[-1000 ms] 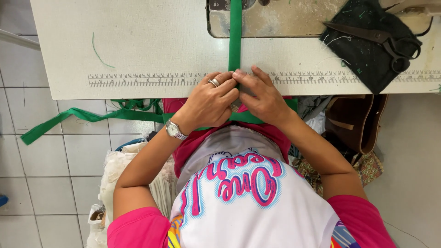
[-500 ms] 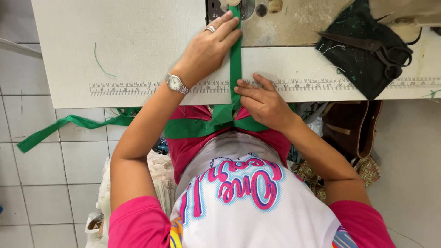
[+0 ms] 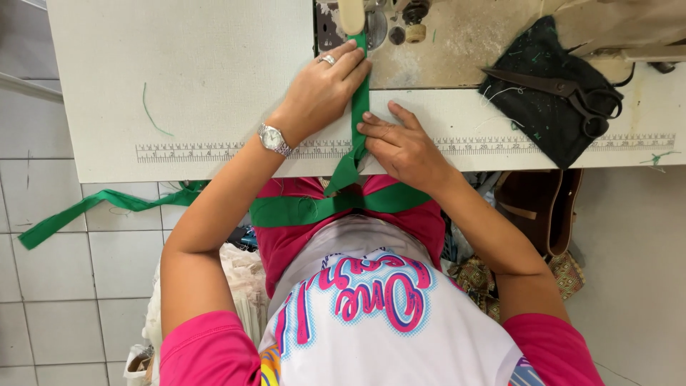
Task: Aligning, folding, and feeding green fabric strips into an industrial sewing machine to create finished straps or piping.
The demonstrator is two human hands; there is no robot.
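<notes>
- The left hand (image 3: pixel 325 89) lies flat, fingers together, pressing the green fabric strip (image 3: pixel 359 107) onto the white sewing table (image 3: pixel 186 78); its fingertips rest at the strip's far end, just short of the sewing machine's presser foot (image 3: pixel 355 18)
- The right hand (image 3: pixel 400 143), nearer the body than the left, pins the same strip with closed fingers at the table's front edge
- Below that hold the strip drops off the table, crosses the lap and trails away past the left elbow toward the tiled floor (image 3: pixel 57 286)
- The strip looks light, soft and limp; it would likely buckle if pushed, so flat fingertip pressure on both edges suits it best
- Beyond the right hand, well apart, dark scissors (image 3: pixel 564 89) lie on a black cloth (image 3: pixel 550 118)
- No container shows clearly; a brown bag (image 3: pixel 536 207) hangs below the table, contents hidden
</notes>
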